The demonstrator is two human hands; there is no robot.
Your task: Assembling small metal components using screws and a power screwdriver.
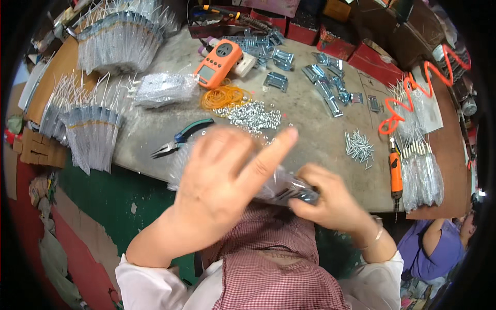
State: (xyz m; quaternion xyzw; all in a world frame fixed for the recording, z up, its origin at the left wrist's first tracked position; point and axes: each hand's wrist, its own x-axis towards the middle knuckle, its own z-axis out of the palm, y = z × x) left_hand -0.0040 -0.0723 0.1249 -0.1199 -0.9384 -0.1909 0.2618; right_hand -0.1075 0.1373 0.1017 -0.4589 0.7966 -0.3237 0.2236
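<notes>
My right hand is closed on the dark metal end of a piece wrapped in clear bubble wrap, held over the table's near edge. My left hand is above the wrapped piece, smeared by motion. One of its digits points up and to the right, and the others look bent. Whether it grips anything is hidden. Beyond my left hand are a heap of small silver nuts and several orange rubber bands. Pliers with dark and teal handles rest to its left.
Wrapped bundles with white wires stand at the left. Farther back sits an orange meter. Metal brackets and screws lie to the right, near an orange electric screwdriver on a coiled cord. Another person is at lower right.
</notes>
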